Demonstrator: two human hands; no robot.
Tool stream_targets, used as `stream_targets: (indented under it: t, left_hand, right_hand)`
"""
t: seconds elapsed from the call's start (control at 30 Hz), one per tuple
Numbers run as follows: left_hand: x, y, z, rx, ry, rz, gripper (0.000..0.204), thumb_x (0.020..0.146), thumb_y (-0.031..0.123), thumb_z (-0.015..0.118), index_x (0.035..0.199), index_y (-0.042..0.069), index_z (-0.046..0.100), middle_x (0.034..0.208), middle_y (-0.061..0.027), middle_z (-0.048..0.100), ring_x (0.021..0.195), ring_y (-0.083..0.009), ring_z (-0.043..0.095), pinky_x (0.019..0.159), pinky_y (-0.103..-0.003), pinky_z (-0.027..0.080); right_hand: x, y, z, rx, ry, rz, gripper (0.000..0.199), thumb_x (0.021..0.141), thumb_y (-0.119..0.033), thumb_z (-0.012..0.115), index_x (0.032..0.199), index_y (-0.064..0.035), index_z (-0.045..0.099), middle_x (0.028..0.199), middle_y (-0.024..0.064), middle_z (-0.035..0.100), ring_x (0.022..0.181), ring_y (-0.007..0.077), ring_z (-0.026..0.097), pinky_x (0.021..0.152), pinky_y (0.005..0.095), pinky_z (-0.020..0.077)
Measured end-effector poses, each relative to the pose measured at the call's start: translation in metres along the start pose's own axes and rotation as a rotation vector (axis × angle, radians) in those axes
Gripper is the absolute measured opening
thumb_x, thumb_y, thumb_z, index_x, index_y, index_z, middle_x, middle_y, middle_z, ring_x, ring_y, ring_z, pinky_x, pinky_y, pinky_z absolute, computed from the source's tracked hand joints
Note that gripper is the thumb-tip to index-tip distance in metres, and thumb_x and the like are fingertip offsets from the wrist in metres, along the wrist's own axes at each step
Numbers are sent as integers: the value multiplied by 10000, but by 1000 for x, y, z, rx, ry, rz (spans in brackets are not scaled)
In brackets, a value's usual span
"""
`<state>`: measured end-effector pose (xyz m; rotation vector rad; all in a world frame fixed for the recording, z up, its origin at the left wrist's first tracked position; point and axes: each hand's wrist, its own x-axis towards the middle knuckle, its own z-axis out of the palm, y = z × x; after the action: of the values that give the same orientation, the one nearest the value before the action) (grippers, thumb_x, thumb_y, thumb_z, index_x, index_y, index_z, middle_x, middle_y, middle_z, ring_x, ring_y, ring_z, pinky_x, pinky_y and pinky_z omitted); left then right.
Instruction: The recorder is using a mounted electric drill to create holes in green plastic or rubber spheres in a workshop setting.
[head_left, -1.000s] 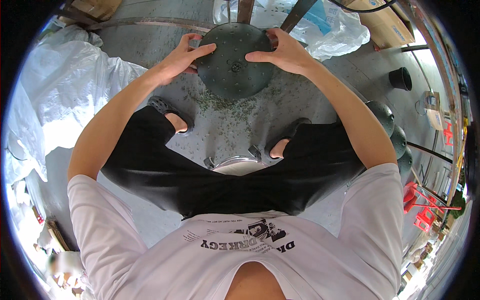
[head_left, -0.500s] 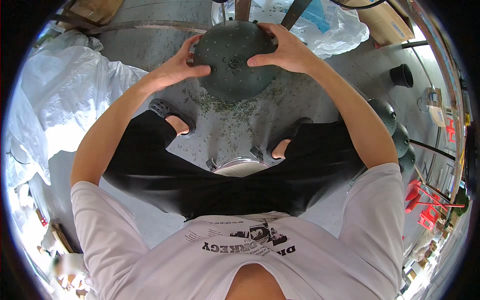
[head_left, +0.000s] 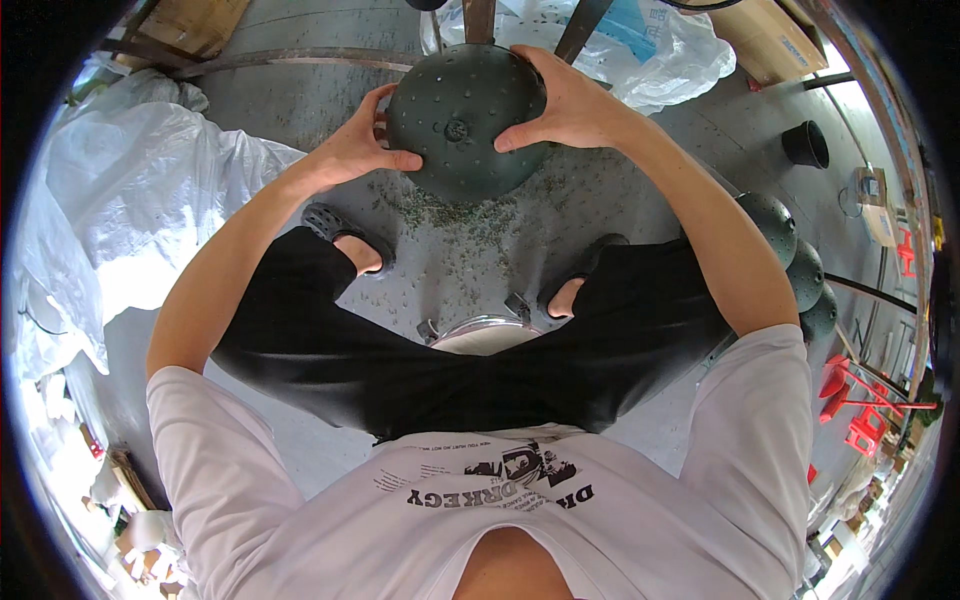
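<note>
A dark green dome-shaped object (head_left: 462, 118) with small bumps and a centre knob is held out in front of me, between my knees and above the grey floor. My left hand (head_left: 358, 150) grips its left edge, thumb pressed onto the dome. My right hand (head_left: 562, 100) clasps its right and upper side, fingers spread over the rim. Small green scraps (head_left: 450, 215) lie scattered on the floor beneath it. I am seated, with both feet in dark sandals on either side.
Large white plastic bags (head_left: 120, 200) lie at my left. A stack of similar dark domes (head_left: 800, 270) stands at my right, with a small black pot (head_left: 805, 143) beyond. Cardboard boxes (head_left: 765, 35) and a clear bag (head_left: 650, 50) lie ahead. A round stool seat (head_left: 480, 335) shows between my legs.
Both hands have shifted on the dome: the right has slid up and over its top right, the left thumb now presses onto its face. The dome has tilted slightly.
</note>
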<state>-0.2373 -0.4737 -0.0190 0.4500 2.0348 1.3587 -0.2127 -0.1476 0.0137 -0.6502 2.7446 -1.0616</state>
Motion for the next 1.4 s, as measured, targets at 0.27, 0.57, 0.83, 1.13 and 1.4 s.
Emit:
stream_targets:
  t: [0.27, 0.57, 0.83, 1.13, 1.4]
  left_hand:
    - [2, 6, -5, -60, 20, -71, 1305, 656, 461, 944, 1584, 85, 108, 1501, -300, 327, 1308, -374, 489, 1098, -478, 423]
    - [2, -4, -4, -41, -63, -42, 1349, 651, 423, 956, 1600, 113, 49, 1473, -325, 397, 1358, -404, 451, 1108, -493, 418]
    - [4, -6, -4, 28, -2, -1, 1372, 640, 389, 966, 1586, 56, 30, 1495, -316, 356, 1324, -382, 496, 1096, -485, 443]
    - [1, 13, 1, 37, 29, -17, 1380, 634, 409, 968, 1569, 11, 35, 1431, -304, 428, 1275, -365, 530, 1075, -470, 458]
    - [2, 6, -3, 190, 105, 97, 1326, 657, 390, 958, 1572, 20, 74, 1486, -260, 383, 1379, -370, 419, 1148, -489, 370]
  right_hand:
    - [5, 12, -6, 130, -73, 78, 1238, 585, -633, 874, 1512, 12, 366, 1471, 268, 444, 1363, 406, 464, 1137, 457, 394]
    - [1, -3, -2, -20, 25, 36, 1107, 651, -554, 885, 1489, -13, 404, 1434, 226, 508, 1361, 365, 475, 1148, 454, 372]
    - [1, -6, -2, 3, 34, 63, 1084, 666, -567, 876, 1475, -14, 413, 1435, 239, 504, 1349, 371, 494, 1133, 450, 393]
    - [3, 9, 3, -26, 51, 36, 1140, 656, -661, 822, 1556, -133, 362, 1478, 254, 458, 1368, 406, 464, 1116, 490, 411]
    - [3, 1, 0, 162, -8, 87, 1005, 744, -527, 849, 1529, -115, 376, 1459, 180, 499, 1296, 389, 533, 1076, 490, 450]
